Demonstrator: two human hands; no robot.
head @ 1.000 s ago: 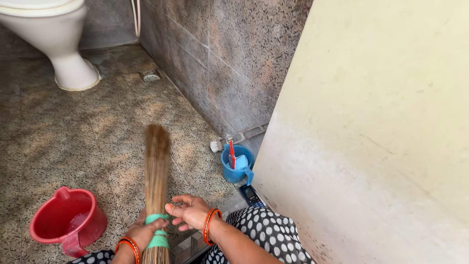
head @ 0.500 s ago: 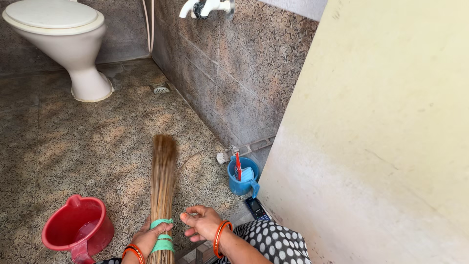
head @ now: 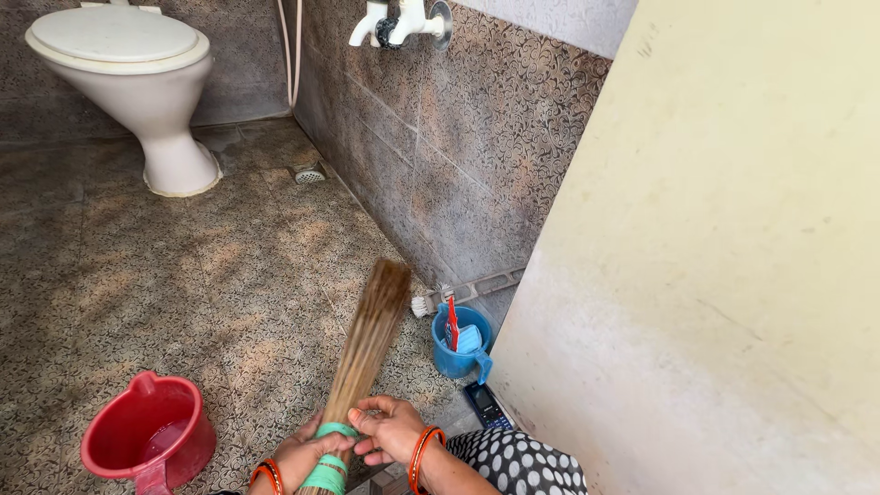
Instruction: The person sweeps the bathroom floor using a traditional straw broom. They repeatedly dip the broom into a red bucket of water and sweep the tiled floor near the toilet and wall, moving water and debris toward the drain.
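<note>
Both hands, left hand [head: 307,456] and right hand [head: 390,428], hide the broom [head: 367,344] handle.

The broom [head: 365,348] handle is cut off by the lower edge below the left hand [head: 307,456]. Its bristle tip is blurred. Beside the broom, the red mug [head: 147,438] is partly cropped. The blue mug [head: 461,342] contents are too small to identify.

Patterned tile floor [head: 137,266], white toilet [head: 137,73]
</note>
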